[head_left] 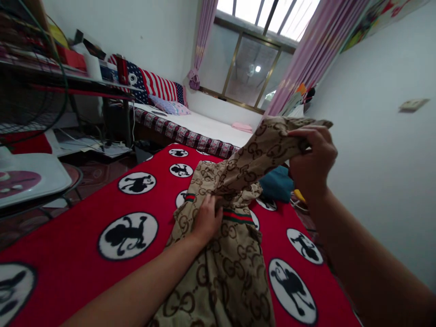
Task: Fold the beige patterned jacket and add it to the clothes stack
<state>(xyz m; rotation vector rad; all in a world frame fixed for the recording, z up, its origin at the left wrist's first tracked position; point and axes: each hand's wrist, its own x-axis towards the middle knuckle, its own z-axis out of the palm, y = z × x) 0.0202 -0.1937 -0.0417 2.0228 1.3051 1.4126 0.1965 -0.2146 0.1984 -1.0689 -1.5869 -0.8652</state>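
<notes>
A tan dress (235,268) with a brown letter pattern lies lengthwise on a red blanket, its folds reaching the bottom of the head view. A green and red stripe crosses its waist. My right hand (315,154) is closed on a sleeve-like part of the dress and lifts it up and to the right, above the blanket. Just at the waist stripe, my left hand (207,220) has its fingers curled into the fabric, where the raised part meets the body; its fingertips are partly hidden in the folds.
The red blanket (81,245) has white circles with dark monkey figures. Teal cloth (277,184) lies behind the dress. A bed (211,122) stands under the window. To the left are a cluttered desk (85,84) and a white chair-like seat (51,172); a wall rises on the right.
</notes>
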